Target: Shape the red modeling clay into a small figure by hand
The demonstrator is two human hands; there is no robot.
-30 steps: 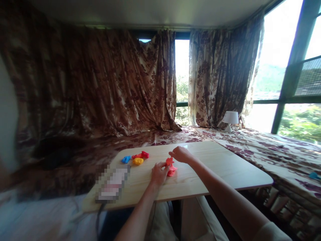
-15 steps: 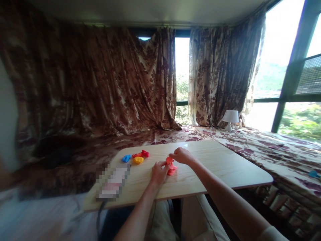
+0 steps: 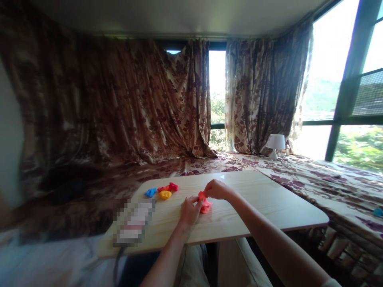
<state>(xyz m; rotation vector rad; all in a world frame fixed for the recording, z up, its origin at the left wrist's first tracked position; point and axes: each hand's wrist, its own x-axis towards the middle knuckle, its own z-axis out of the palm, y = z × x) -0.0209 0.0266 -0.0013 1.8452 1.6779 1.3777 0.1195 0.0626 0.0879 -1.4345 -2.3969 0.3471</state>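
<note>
On the pale wooden table [image 3: 263,203] lies a lump of orange-red clay [image 3: 205,206], near its middle. My left hand [image 3: 189,210] rests on the table with its fingers closed against the left side of that clay. My right hand [image 3: 217,189] pinches the clay's top piece from the right. Farther left on the table lie three small clay pieces: a blue one [image 3: 150,192], a yellow one [image 3: 164,194] and a red one [image 3: 169,187].
A blurred flat object [image 3: 134,221] lies at the table's near left corner. Patterned cloth covers the ledge behind and right, where a small white lamp [image 3: 275,144] stands. Brown curtains hang at the back; windows are on the right. A blue scrap [image 3: 378,212] lies at far right.
Both hands stay on the orange-red clay; my right hand's pinch has closed slightly toward the left hand. The view has tilted a little upward.
</note>
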